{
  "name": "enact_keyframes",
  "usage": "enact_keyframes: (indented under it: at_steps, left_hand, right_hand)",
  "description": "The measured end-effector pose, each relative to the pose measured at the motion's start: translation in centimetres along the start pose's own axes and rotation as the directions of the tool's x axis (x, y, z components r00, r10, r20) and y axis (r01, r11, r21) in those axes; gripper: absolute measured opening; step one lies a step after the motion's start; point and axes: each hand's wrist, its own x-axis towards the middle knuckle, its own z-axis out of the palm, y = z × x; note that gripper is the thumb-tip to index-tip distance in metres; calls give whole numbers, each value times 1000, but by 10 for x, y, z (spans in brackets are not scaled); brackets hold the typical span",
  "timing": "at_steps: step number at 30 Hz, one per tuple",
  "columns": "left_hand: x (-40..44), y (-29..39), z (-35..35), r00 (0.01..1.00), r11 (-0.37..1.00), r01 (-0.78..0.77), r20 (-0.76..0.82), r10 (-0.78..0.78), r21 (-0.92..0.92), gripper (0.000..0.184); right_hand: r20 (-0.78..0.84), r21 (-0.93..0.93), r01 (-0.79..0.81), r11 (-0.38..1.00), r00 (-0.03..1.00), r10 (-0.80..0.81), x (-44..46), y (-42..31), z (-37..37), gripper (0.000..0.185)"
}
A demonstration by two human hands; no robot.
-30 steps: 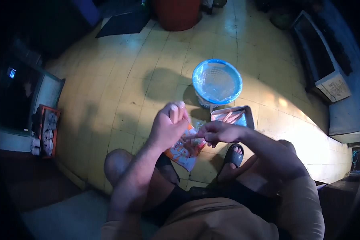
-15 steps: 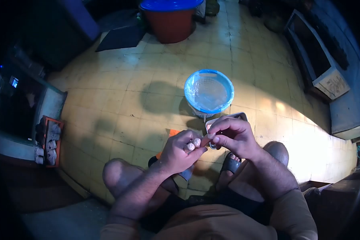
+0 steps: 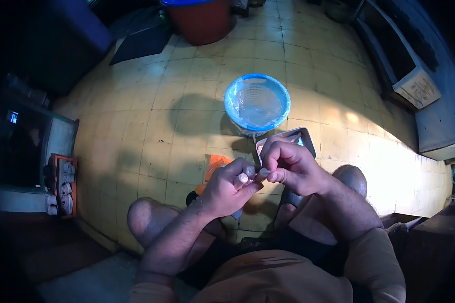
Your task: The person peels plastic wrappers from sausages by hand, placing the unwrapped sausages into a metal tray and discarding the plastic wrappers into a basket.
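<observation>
My left hand (image 3: 221, 191) is wrapped round a few short, finger-thick sticks (image 3: 243, 178) with pale, rounded ends; their exact kind is unclear. Thumb and forefinger of my right hand (image 3: 301, 170) pinch the pale tip of one stick (image 3: 263, 173) that pokes out of the left fist. Both hands meet above the gap between my knees. Partly hidden behind the right hand is a metal tray (image 3: 312, 143) with some reddish and pale contents. An orange plastic bag (image 3: 216, 165) lies on the floor just beyond the left hand.
A blue-rimmed basket (image 3: 230, 103) lined with clear plastic stands on the tiled floor (image 3: 151, 121) ahead. Farther off are a red-brown tub (image 3: 199, 22) with a blue top and a dark mat (image 3: 141, 44). An orange shoe rack (image 3: 75, 189) stands at left, a pale cabinet (image 3: 417, 91) at right.
The view has shifted a little, so the basket and tub sit higher and more of the tray and orange bag shows. My right fingers still pinch at the sticks' ends.
</observation>
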Motion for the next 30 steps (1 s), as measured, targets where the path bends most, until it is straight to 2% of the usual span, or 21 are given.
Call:
enact_keyframes:
  at_steps: [2,3,4,6,7,11,13,17,19,20,22,23,25,30]
  left_hand:
    - [1,-9,4,970,971,-188,-182,160,-148,22]
    - [3,-5,2,936,938,-304,-232,263,-163,24]
    - [4,-2,0,937,940,-301,-235,260,-163,24]
    - [5,3,-6,880,892,-452,-176,441,-24,24]
    - [6,5,-6,857,876,-479,-188,480,53,24]
    - [6,5,-7,886,899,-439,-168,432,-5,23]
    - [10,12,-5,863,879,-466,-171,476,100,19]
    - [7,7,-2,873,884,-461,-142,467,73,14]
    - [4,9,-2,953,929,-299,-117,280,-217,10]
    - [3,11,-3,953,930,-299,-116,280,-216,10]
    - [2,18,-5,974,933,-224,-77,211,-281,8]
    - [2,17,-4,974,933,-225,-77,212,-280,8]
    - [3,14,1,972,858,-232,-82,219,-459,10]
    - [0,7,-3,986,835,-156,-27,167,-527,11]
  right_hand:
    - [-32,16,-9,1000,999,9,1,0,1,20]
    - [-11,23,-27,999,1000,28,1,0,1,19]
    - [11,31,-46,998,999,46,1,-1,3,18]
    - [16,25,-75,997,997,75,2,-3,7,17]
    - [18,13,-102,995,995,102,2,-4,9,15]
    - [-23,-42,-172,984,985,171,0,-3,12,14]
    - [-72,105,-286,952,953,294,-2,-3,17,14]
    - [-76,113,-199,973,975,209,-1,1,27,13]
    - [-76,136,-124,983,988,135,-1,6,29,13]
    - [-77,137,-123,983,988,134,-2,8,30,13]
    - [-59,324,-114,939,988,140,-2,9,33,14]
    - [-59,323,-113,940,989,139,-3,10,32,14]
    - [11,415,-115,903,993,122,-4,11,29,15]
    - [89,518,-161,840,987,134,-4,9,24,18]
